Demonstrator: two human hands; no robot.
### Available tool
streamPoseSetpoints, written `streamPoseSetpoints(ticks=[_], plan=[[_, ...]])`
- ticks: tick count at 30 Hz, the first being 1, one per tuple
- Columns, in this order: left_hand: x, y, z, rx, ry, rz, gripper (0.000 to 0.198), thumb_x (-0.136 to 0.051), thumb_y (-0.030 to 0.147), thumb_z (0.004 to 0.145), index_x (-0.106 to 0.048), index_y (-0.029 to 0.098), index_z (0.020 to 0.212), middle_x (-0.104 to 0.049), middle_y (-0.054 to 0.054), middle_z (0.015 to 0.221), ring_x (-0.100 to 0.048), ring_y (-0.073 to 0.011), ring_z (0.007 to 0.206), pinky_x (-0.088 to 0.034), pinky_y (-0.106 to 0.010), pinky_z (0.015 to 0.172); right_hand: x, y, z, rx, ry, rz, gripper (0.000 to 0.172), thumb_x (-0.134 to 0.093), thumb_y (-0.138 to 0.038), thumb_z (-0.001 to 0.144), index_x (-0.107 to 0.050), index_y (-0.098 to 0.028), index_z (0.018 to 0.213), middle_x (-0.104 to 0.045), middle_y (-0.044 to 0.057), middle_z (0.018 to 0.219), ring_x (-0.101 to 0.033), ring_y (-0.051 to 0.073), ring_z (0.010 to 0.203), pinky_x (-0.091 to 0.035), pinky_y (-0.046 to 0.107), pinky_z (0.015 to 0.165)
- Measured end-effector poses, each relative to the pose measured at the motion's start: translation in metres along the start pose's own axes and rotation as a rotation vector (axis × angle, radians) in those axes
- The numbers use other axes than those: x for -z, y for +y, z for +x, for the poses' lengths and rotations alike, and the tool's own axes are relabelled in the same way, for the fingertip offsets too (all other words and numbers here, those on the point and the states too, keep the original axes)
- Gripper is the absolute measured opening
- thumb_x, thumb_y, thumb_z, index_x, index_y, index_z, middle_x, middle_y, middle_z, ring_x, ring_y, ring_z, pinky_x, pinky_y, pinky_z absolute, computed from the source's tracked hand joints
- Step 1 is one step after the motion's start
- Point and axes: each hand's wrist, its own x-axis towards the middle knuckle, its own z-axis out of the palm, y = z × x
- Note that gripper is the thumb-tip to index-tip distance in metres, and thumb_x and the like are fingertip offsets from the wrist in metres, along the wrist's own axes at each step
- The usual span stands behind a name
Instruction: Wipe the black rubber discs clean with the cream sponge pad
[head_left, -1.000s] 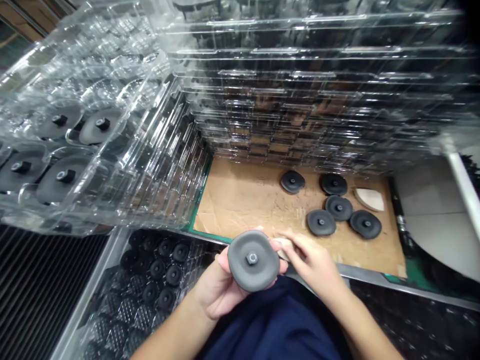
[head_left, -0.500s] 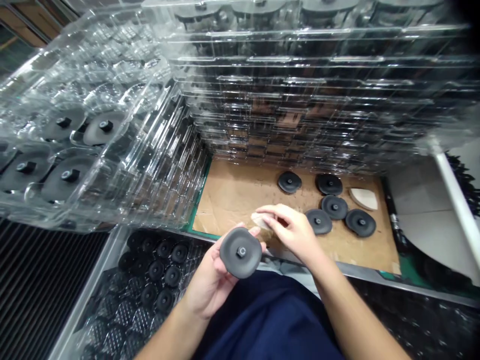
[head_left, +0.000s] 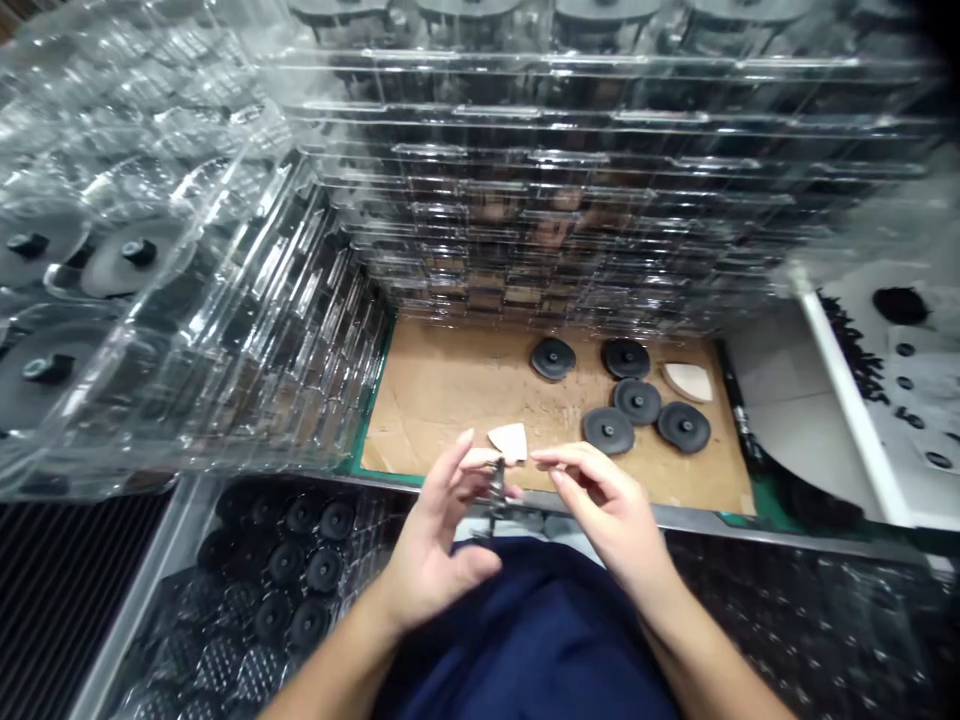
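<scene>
My left hand (head_left: 439,530) holds a black rounded disc (head_left: 496,500) with a central stub, turned edge-on and slightly blurred. Its fingers are behind the disc and the thumb is in front. To the right, my right hand (head_left: 611,505) has its fingers stretched toward the disc, thumb apart, with nothing visible in them. A cream wedge-shaped pad (head_left: 511,441) lies on the brown cardboard (head_left: 442,390) just beyond both hands. Several similar discs (head_left: 637,401) rest stub-up on the cardboard at the right, and a second cream pad (head_left: 688,381) lies beside them.
Tall stacks of clear plastic trays (head_left: 510,200) rise behind and at the left (head_left: 247,330). A lower tray of black discs (head_left: 286,563) sits at lower left. On the right are a white bin wall (head_left: 855,400) and a dark pen-like tool (head_left: 739,410) by the cardboard's edge.
The disc in my left hand has turned from facing up to edge-on. My right hand has let go of the cream pad, which now lies on the cardboard.
</scene>
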Motion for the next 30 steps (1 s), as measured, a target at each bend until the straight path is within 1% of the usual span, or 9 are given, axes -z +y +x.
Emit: streamPoseSetpoints(ticks=[3,5,7,12,18,21,24,27,30], plan=[[0.000,-0.003,0.001,-0.135,-0.080,0.379,0.093,-0.077,0.005,0.066,-0.031,0.041,0.138,-0.062,-0.005,0.125,-0.059,-0.0242,0.115,-0.043,-0.044,0.102,0.006,0.000,-0.014,-0.035,0.073,0.023,0.017,-0.059,-0.022,0.086,-0.069,-0.019,0.098,-0.065,0.004,0.082,-0.060,0.013,0.067,-0.049,0.023,0.057],[-0.002,-0.002,0.002,-0.140,-0.107,0.463,0.095,-0.077,0.001,0.063,-0.029,0.034,0.138,-0.063,-0.009,0.122,-0.061,-0.0258,0.112,-0.045,-0.046,0.099,0.010,-0.005,-0.021,-0.040,0.093,0.063,0.017,-0.062,-0.022,0.084,-0.069,-0.022,0.100,-0.065,0.002,0.080,-0.059,0.012,0.066,-0.049,0.022,0.058],[-0.004,0.000,0.004,-0.143,-0.123,0.502,0.095,-0.078,0.002,0.063,-0.028,0.032,0.138,-0.063,-0.010,0.120,-0.062,-0.0254,0.110,-0.045,-0.045,0.098,0.015,-0.014,-0.024,-0.059,0.039,0.143,0.018,-0.065,-0.021,0.082,-0.069,-0.024,0.100,-0.067,0.000,0.081,-0.060,0.012,0.069,-0.050,0.022,0.062],[-0.004,0.001,0.003,-0.102,-0.177,0.501,0.108,-0.082,0.011,0.062,-0.018,0.036,0.144,-0.063,-0.008,0.117,-0.062,-0.0259,0.109,-0.046,-0.042,0.095,0.028,-0.034,-0.018,-0.240,-0.348,0.279,0.008,-0.069,-0.019,0.078,-0.073,-0.021,0.085,-0.072,0.000,0.078,-0.063,0.013,0.069,-0.050,0.025,0.064],[-0.012,0.002,0.001,0.093,-0.225,0.403,0.098,-0.084,0.036,0.060,-0.032,0.023,0.141,-0.065,-0.010,0.109,-0.063,-0.0286,0.103,-0.038,-0.043,0.103,0.039,-0.038,-0.012,-0.290,-0.497,0.477,0.011,-0.073,-0.017,0.075,-0.075,-0.022,0.084,-0.072,-0.003,0.072,-0.062,0.010,0.064,-0.049,0.021,0.062],[-0.018,0.000,0.000,0.163,-0.264,0.345,0.105,-0.083,0.043,0.060,-0.022,0.024,0.143,-0.067,-0.010,0.107,-0.062,-0.0284,0.105,-0.037,-0.043,0.104,0.041,-0.037,-0.018,-0.262,-0.495,0.519,0.006,-0.073,-0.016,0.075,-0.075,-0.021,0.078,-0.072,-0.002,0.073,-0.065,0.011,0.068,-0.052,0.022,0.066],[-0.025,-0.002,0.000,0.160,-0.282,0.359,0.105,-0.083,0.042,0.059,-0.021,0.024,0.142,-0.067,-0.011,0.109,-0.061,-0.0280,0.107,-0.035,-0.043,0.105,0.043,-0.033,-0.027,-0.277,-0.453,0.546,0.005,-0.073,-0.015,0.074,-0.073,-0.020,0.070,-0.071,-0.002,0.070,-0.066,0.011,0.066,-0.053,0.022,0.066],[-0.031,-0.004,0.002,0.107,-0.298,0.405,0.101,-0.084,0.036,0.060,-0.024,0.025,0.142,-0.067,-0.011,0.111,-0.061,-0.0272,0.108,-0.039,-0.041,0.103,0.048,-0.027,-0.040,-0.354,-0.345,0.637,0.006,-0.078,-0.021,0.070,-0.073,-0.021,0.073,-0.072,-0.002,0.070,-0.068,0.012,0.063,-0.055,0.023,0.065],[-0.037,-0.007,0.006,0.065,-0.336,0.423,0.100,-0.084,0.031,0.062,-0.024,0.030,0.143,-0.065,-0.010,0.115,-0.061,-0.0262,0.110,-0.041,-0.040,0.102,0.057,-0.019,-0.055,-0.334,-0.200,0.659,0.014,-0.081,-0.030,0.068,-0.073,-0.021,0.074,-0.071,0.000,0.070,-0.067,0.013,0.064,-0.055,0.024,0.065]])
